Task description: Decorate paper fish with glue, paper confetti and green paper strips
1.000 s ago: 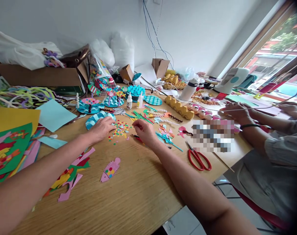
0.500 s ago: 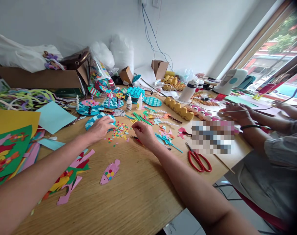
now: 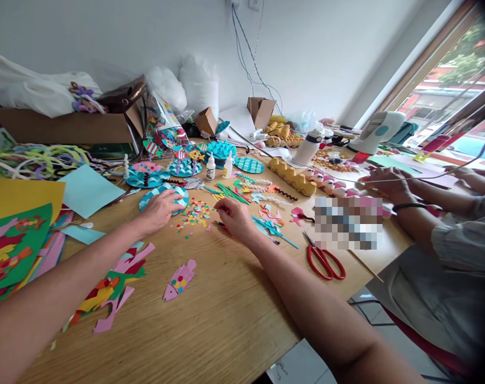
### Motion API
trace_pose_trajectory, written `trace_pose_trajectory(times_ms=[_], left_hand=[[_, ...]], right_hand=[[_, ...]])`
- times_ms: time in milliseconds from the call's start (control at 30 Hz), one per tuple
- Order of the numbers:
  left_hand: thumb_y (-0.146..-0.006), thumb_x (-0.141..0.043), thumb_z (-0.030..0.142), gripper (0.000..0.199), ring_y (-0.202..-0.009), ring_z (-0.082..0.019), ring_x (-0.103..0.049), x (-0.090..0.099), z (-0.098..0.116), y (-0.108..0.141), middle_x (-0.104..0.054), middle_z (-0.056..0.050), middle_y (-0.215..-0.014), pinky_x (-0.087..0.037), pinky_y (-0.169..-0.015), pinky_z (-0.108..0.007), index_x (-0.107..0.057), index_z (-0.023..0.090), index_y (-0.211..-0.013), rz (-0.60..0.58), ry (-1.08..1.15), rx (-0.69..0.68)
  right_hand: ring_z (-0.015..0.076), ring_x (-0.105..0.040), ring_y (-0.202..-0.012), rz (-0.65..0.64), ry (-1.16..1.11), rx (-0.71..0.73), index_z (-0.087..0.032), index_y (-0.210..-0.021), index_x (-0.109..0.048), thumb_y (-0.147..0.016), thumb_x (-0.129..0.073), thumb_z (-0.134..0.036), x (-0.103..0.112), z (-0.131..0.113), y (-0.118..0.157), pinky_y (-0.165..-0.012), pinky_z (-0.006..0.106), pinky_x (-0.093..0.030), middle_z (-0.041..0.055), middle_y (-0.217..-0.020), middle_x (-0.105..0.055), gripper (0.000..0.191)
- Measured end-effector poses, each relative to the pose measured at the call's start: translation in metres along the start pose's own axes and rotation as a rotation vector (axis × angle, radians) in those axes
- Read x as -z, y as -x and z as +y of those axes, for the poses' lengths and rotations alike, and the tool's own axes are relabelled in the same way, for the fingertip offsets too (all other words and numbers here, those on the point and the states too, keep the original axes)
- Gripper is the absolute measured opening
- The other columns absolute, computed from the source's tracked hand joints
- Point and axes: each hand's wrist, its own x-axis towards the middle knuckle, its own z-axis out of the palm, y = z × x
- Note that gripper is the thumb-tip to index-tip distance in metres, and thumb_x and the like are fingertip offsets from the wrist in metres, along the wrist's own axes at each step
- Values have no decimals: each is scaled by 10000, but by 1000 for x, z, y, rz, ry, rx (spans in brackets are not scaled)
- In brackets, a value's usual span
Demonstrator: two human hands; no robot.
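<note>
Palm down with its fingers loosely spread, the left hand point(image 3: 160, 212) lay over the near part of a blue-and-white disc point(image 3: 148, 196), seemingly touching it. Thumb and fingers of the right hand point(image 3: 236, 218) were drawn close together; whether they pinched anything could not be told. Between the hands lay scattered paper dots point(image 3: 197, 212).

Seen from the wearer's side, the pink paper fish point(image 3: 186, 273) was flat on the surface point(image 3: 222, 298), with the dots at its 12 o'clock, paper offcuts point(image 3: 116, 306) at 9 and red-handled scissors point(image 3: 325, 262) near 3. It had an eye, a line behind the head and coloured dots on its body, while its tail was plain, so its decoration looked well advanced.

Toward 12 o'clock, past the dots, stood two glue bottles point(image 3: 211, 169). Between 11 and 12, a spotted pink fish point(image 3: 146, 167) was mounted above a wavy blue base point(image 3: 140, 180). Beside that, the near fish seemed only partly made up: no stem or base showed on it, and plenty of dots lay loose.
</note>
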Motion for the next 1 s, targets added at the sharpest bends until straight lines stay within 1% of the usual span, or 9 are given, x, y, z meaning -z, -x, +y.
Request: trace_pose_trajectory(times_ms=[133,233,333,500,733,900,1000], left_hand=[[-802,-430,149,299,-1167,-290,-393,4,-1,4,-560,-89,-1176,-355,-941,-463,-683,223,-943,7,-29,0],[-809,-477,210,236,-1188,-300,-372,8,2,7,-548,-90,-1189,-344,-945,-477,-683,236,-921,23,-61,5],[-796,-492,191,221,-1190,-302,-368,10,4,8,-545,-97,-1188,-339,-947,-479,-683,227,-902,35,-72,5],[-772,-508,187,233,-1148,-295,-394,7,4,9,-542,-110,-1166,-357,-939,-456,-651,196,-956,79,-103,-6],[-743,-499,140,197,-1065,-277,-439,7,6,7,-529,-123,-1087,-376,-909,-425,-635,175,-881,141,-124,-7],[-737,-483,124,213,-1034,-269,-453,4,2,9,-513,-118,-1086,-386,-879,-405,-627,179,-885,143,-141,4],[-735,-487,112,240,-1027,-263,-456,5,2,12,-501,-113,-1099,-393,-857,-382,-626,184,-917,123,-179,42]], right_hand=[[107,-514,-619,-12,9,-10,-172,-732,-615,-693,-457,-68,0,-1,0,-605,201,-392,-2,-670,-601,193],[106,-512,-617,-17,17,-6,-168,-731,-617,-695,-461,-65,0,-1,0,-603,198,-390,0,-667,-602,191],[104,-510,-617,-22,23,2,-172,-729,-616,-694,-459,-59,0,-1,0,-603,194,-387,-2,-668,-604,196],[101,-508,-622,-34,24,-4,-164,-735,-618,-695,-462,-55,0,-2,0,-607,188,-381,-1,-671,-604,194],[99,-509,-628,-37,26,-13,-158,-738,-620,-694,-464,-53,1,-3,0,-610,186,-378,3,-686,-609,193],[101,-509,-626,-36,21,-6,-162,-738,-619,-692,-459,-56,1,-3,-1,-610,189,-380,2,-689,-612,198],[102,-511,-630,-34,18,-5,-159,-740,-621,-690,-459,-56,1,-3,0,-614,191,-382,3,-689,-612,199]])
